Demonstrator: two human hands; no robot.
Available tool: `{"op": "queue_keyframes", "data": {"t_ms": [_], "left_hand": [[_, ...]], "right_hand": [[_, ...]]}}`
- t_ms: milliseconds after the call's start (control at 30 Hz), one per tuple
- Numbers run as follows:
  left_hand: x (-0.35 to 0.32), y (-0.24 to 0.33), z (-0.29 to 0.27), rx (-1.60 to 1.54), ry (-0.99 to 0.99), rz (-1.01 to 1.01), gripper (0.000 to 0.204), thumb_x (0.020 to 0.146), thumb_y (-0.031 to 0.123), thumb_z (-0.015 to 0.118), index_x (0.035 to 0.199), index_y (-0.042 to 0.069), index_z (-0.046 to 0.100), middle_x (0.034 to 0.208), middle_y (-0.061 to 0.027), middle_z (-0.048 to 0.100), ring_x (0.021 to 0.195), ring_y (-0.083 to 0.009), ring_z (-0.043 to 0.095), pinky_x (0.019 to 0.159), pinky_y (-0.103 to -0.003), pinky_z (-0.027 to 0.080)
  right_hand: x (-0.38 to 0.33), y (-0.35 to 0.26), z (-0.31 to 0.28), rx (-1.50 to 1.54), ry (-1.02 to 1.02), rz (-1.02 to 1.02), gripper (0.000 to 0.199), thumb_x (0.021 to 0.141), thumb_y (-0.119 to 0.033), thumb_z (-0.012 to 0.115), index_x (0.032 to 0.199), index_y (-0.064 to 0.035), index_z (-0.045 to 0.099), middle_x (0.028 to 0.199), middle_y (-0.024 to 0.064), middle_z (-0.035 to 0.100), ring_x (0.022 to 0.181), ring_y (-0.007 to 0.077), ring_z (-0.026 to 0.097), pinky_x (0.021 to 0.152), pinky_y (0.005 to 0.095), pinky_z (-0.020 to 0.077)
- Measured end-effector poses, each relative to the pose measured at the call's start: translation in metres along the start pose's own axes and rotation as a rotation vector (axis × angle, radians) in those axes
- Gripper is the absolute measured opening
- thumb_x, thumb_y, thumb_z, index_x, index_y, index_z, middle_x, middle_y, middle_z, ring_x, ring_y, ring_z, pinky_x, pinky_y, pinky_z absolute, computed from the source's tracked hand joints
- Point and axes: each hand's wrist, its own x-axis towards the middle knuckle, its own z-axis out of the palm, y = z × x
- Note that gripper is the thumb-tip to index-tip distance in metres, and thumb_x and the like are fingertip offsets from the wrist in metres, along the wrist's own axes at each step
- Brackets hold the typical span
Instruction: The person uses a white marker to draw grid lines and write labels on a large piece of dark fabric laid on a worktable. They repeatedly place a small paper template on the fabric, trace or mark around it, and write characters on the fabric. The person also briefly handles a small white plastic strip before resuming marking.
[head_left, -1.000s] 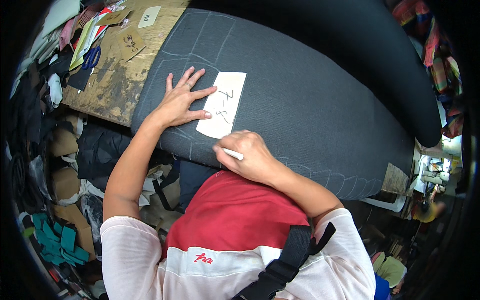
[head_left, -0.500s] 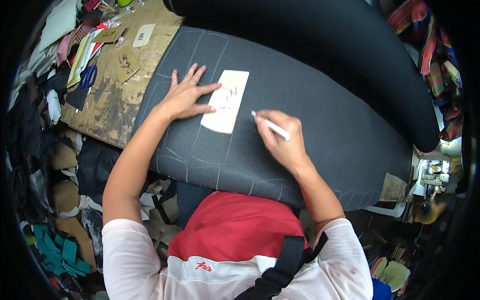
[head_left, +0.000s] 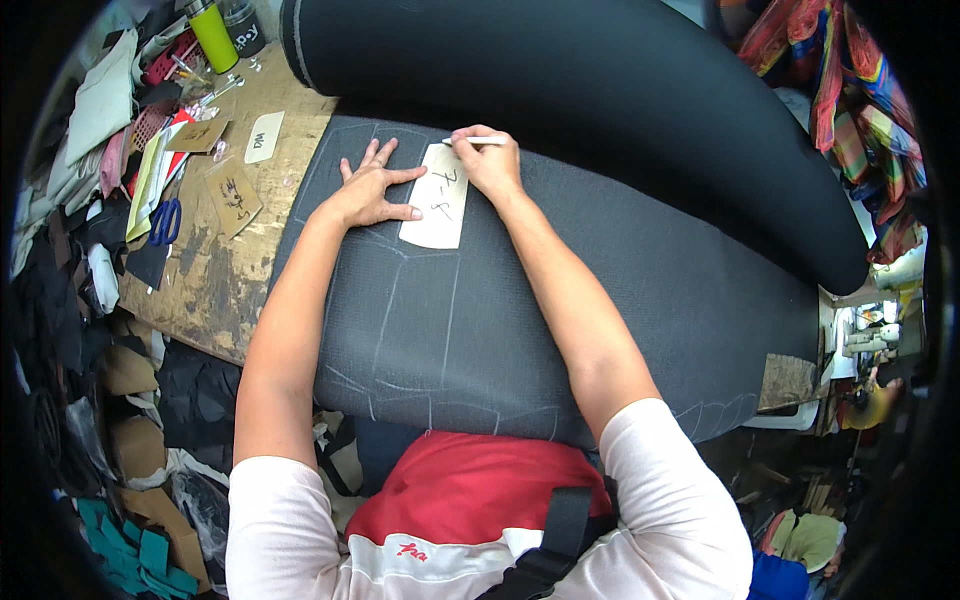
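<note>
A cream card pattern piece with handwriting lies flat on dark grey fabric. Pale chalk-like outlines run over the cloth to the left of and below the card. My left hand is spread out, its thumb and index finger pressing on the card's left edge. In my right hand, at the card's upper right corner, is a white marking pen, pinched with its tip at the card's top edge.
A thick roll of the dark fabric spans the far side. On the worn wooden table at left are blue-handled scissors, card pieces and a green bottle. Cloth scraps pile up at lower left.
My right hand has moved up and left with the pen, from beside the card to its top edge. The card now lies farther up the fabric's marked area, with my left hand still on it.
</note>
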Motion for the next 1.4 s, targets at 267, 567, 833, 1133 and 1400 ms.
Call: {"op": "queue_keyframes", "data": {"t_ms": [267,567,833,1133,1400], "left_hand": [[0.003,0.002,-0.001,0.034,-0.069,-0.036,0.081,0.061,0.047,0.079,0.133,0.038,0.046,0.153,-0.0153,0.014,0.142,-0.0354,0.002,0.107,-0.067,0.001],[0.004,0.005,-0.004,0.014,-0.094,-0.056,0.077,0.063,0.051,0.078,0.132,0.041,0.047,0.154,-0.0161,0.010,0.142,-0.0357,-0.002,0.105,-0.068,-0.002],[0.006,0.005,-0.002,0.028,-0.093,-0.056,0.074,0.066,0.050,0.076,0.133,0.041,0.046,0.154,-0.0160,0.009,0.142,-0.0356,-0.002,0.105,-0.068,-0.003],[0.006,0.005,-0.004,0.043,-0.115,-0.068,0.076,0.065,0.050,0.077,0.133,0.042,0.045,0.154,-0.0155,0.009,0.142,-0.0351,-0.003,0.106,-0.067,-0.004],[0.004,0.030,-0.012,0.127,-0.108,-0.167,0.078,0.063,0.038,0.079,0.134,0.036,0.047,0.152,-0.0186,0.018,0.141,-0.0359,0.011,0.106,-0.064,0.016]], "right_hand": [[0.023,-0.009,0.009,-0.070,-0.161,0.055,0.016,0.076,-0.020,0.064,0.083,-0.0078,0.071,0.076,0.0111,0.069,0.074,0.0237,0.067,0.072,0.0342,0.0518],[0.011,-0.016,-0.002,-0.180,0.207,0.063,0.015,0.073,-0.011,0.060,0.073,0.0033,0.065,0.072,0.0226,0.064,0.073,0.0371,0.065,0.072,0.0406,0.0520],[-0.029,-0.030,-0.010,-0.496,0.037,-0.154,0.014,0.074,-0.009,0.061,0.078,0.0034,0.065,0.080,0.0231,0.065,0.077,0.0374,0.065,0.075,0.0436,0.0515],[-0.109,-0.071,-0.035,-0.032,-0.411,-0.073,0.015,0.079,-0.012,0.062,0.085,-0.0002,0.069,0.074,0.0191,0.067,0.071,0.0294,0.067,0.071,0.0381,0.0525],[-0.106,-0.059,-0.045,-0.391,-0.370,0.009,0.019,0.075,-0.017,0.061,0.087,-0.0067,0.072,0.076,0.0165,0.067,0.076,0.0300,0.067,0.071,0.0396,0.0527]]}}
